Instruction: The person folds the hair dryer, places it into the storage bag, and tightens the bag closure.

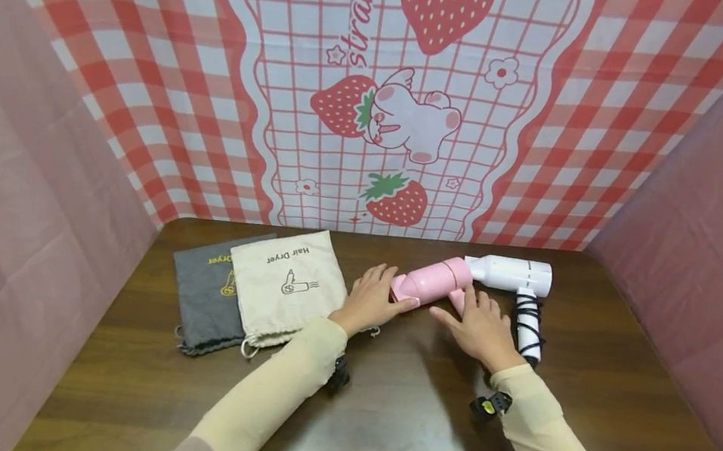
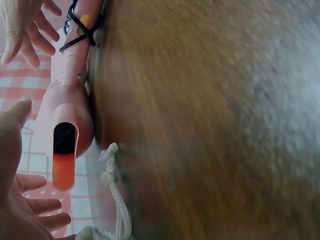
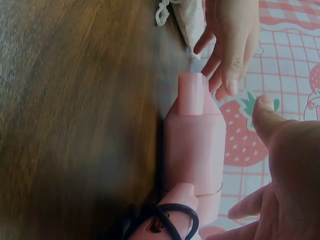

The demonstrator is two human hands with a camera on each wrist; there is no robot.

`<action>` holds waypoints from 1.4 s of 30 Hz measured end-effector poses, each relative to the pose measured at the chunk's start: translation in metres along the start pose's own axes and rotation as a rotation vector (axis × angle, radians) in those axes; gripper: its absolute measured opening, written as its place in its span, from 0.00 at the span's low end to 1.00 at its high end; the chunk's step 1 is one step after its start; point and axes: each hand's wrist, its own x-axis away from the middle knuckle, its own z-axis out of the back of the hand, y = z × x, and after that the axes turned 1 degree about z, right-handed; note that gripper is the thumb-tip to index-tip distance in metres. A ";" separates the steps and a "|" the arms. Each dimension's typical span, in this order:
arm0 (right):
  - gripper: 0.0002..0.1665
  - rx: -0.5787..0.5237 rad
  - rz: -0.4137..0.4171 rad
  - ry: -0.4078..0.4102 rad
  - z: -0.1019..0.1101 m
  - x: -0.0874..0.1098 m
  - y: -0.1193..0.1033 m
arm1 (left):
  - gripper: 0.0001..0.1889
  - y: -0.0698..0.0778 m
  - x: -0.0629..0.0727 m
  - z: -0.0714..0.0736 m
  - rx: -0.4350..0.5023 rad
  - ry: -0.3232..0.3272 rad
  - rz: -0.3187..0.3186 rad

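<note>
Two relaxed, spread hands, left hand [image 1: 371, 299] and right hand [image 1: 477, 326], flanking pink hair dryer [image 1: 431, 283], white dryer [image 1: 511, 274] behind, pouches left.

Brown table [image 1: 618, 412] — strawberry-print backdrop [image 1: 552, 129], seemingly cloth

Beige pouch [image 1: 288, 284] — "Hair Dryer"; backdrop [image 1: 361, 20] — "strawb…" (cut off).

A brown wooden table [image 1: 618, 412] carries two hair dryers [image 1: 433, 281] and two pouches [image 1: 286, 280].
</note>
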 end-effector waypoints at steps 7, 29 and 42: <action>0.59 0.017 -0.030 0.003 0.002 -0.001 0.006 | 0.43 0.002 -0.003 -0.007 -0.008 -0.005 -0.019; 0.58 0.042 -0.064 -0.046 -0.004 -0.002 0.021 | 0.46 0.011 -0.008 -0.021 0.056 0.003 0.002; 0.50 0.052 -0.043 -0.056 -0.008 -0.004 0.028 | 0.47 0.016 -0.014 -0.025 0.034 0.021 0.045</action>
